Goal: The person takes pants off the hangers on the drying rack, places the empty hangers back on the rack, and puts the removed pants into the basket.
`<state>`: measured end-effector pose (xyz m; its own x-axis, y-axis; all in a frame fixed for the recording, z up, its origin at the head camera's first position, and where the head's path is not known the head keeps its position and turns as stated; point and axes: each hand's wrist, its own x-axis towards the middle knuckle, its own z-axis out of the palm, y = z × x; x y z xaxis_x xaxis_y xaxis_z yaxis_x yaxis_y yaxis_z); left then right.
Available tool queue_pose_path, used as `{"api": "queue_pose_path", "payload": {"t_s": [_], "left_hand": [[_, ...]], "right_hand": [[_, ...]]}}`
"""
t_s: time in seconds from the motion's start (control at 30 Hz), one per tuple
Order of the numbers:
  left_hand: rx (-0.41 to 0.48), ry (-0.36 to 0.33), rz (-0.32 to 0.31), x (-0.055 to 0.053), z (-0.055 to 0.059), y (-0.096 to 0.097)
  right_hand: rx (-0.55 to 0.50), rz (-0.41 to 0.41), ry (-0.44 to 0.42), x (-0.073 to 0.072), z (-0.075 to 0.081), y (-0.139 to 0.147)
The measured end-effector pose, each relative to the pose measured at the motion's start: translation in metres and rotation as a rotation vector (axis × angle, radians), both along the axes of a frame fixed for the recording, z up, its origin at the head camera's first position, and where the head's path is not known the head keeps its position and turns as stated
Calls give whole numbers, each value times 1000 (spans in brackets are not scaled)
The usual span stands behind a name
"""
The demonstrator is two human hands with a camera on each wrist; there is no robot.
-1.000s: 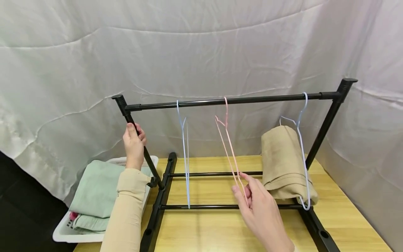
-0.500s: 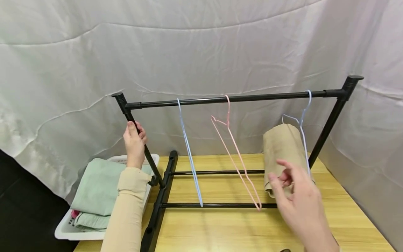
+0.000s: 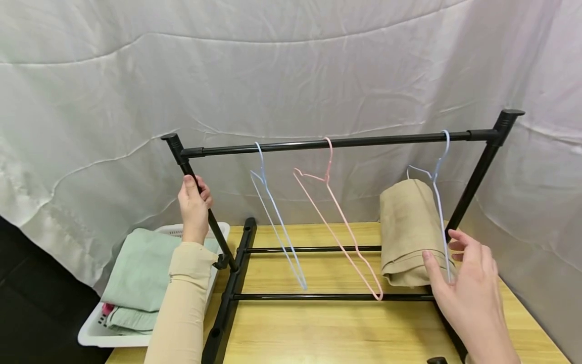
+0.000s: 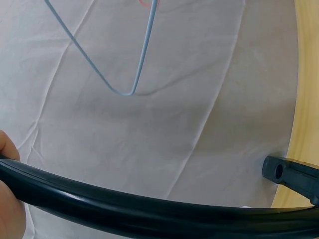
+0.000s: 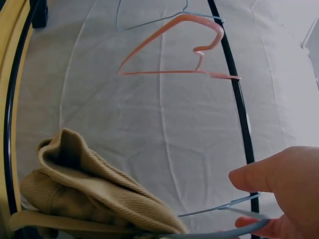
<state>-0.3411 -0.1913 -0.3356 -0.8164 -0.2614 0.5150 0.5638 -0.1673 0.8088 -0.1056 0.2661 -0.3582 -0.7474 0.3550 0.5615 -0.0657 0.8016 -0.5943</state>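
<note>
A black garment rack stands on the table, and my left hand (image 3: 194,210) grips its left post (image 3: 214,227). In the left wrist view, thumb and fingers curl round the post at the left edge. At the right end of the top bar (image 3: 295,146) hangs a light blue hanger (image 3: 438,197) bearing a folded khaki garment (image 3: 404,227). My right hand (image 3: 475,288) is at this hanger, thumb and fingers spread apart on either side of it. A fingertip (image 5: 246,221) meets the hanger in the right wrist view. A pink hanger (image 3: 338,202) and another blue hanger (image 3: 273,199) hang bare.
At the left a white basket (image 3: 88,336) holds folded pale green cloth (image 3: 141,268) with a bit of dark pink beneath. Lower crossbars (image 3: 318,297) run between the rack's feet on the wooden table (image 3: 318,333). A pale curtain (image 3: 291,91) hangs close behind.
My right hand has let go of the pink hanger and moved right to the blue hanger with the khaki garment. The bare hangers have swung and turned. My left hand stays put.
</note>
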Motion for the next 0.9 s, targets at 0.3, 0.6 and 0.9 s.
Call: {"api": "queue_pose_path", "payload": {"t_s": [0.3,0.6,0.9], "left_hand": [[-4,7,-1,1,-1,-3],[-11,13,-10,-1,-4,-3],[-9,24,-4,-1,-2,-4]], "right_hand": [[34,29,-63,-7,-9,12],[34,29,-51,-6,-10,13],[-53,3,-2,-8,-8,8]]}}
